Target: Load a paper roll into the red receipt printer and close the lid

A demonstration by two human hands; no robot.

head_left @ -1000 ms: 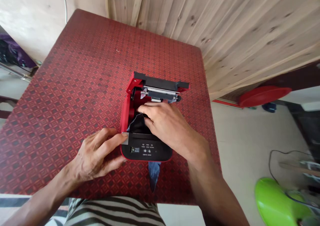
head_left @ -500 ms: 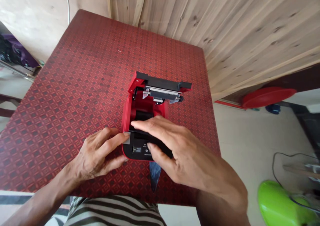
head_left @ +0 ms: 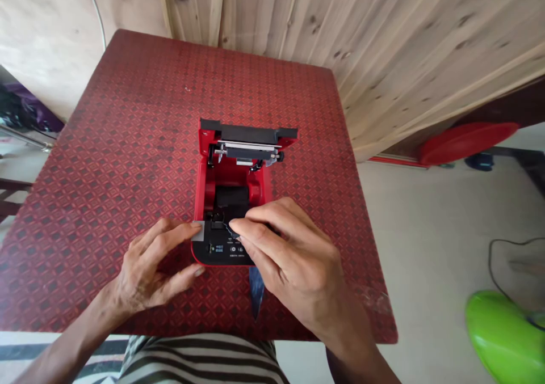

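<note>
A small red and black printer (head_left: pixel 225 248) sits on the table with its lid (head_left: pixel 249 137) raised, showing a roller and metal bar underneath. Inside its red bay lies a black roll (head_left: pixel 232 195). My left hand (head_left: pixel 151 265) holds the near left corner, index finger on a grey patch (head_left: pixel 198 232) and thumb at the front edge. Above the black top panel, my right hand (head_left: pixel 293 248) pinches what looks like thin black film (head_left: pixel 229 225) with a ragged, bluish edge; the fingers hide most of it. A dark pointed strip (head_left: pixel 256 293) hangs out below the front.
The table (head_left: pixel 140 117) has a red patterned cover and stands against a wooden plank wall (head_left: pixel 272 15). On the floor at the right are a green plastic object (head_left: pixel 498 333) and a black cable (head_left: pixel 494 248). A red round object (head_left: pixel 464 140) lies farther back.
My right hand has gone from lying spread over the printer's opening to a pinch at the film, baring more of the bay. My left hand stays at the corner. The view has shifted slightly.
</note>
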